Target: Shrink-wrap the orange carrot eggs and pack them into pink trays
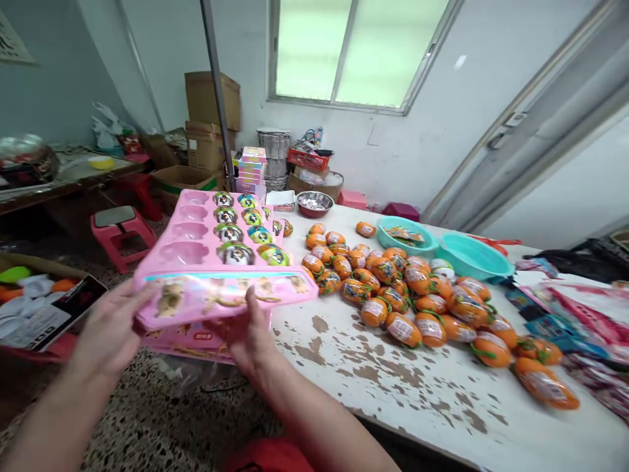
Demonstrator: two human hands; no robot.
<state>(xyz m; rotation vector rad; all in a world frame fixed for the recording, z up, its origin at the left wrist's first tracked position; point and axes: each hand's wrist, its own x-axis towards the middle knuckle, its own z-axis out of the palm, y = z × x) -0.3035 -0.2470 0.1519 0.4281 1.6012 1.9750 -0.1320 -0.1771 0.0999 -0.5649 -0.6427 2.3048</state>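
A pink display box (196,269) with moulded hollows is in front of me at the left end of the table. Its left column of hollows is bare, while two columns to the right hold shiny wrapped round pieces (236,254). My left hand (105,331), slightly blurred, grips the box's front left corner. My right hand (251,337) holds the front from below, thumb up against the printed front panel. Another pink printed box (196,341) shows underneath. To the right lies a heap of orange wrapped eggs (393,288) with green ties.
Behind the heap stand two turquoise basins (474,255) and a metal bowl (315,204). Bagged packets (580,308) crowd the table's right end. A dark pole (216,85) rises beyond the box. On the left are a red stool (120,229) and a carton of plastic parts (39,301).
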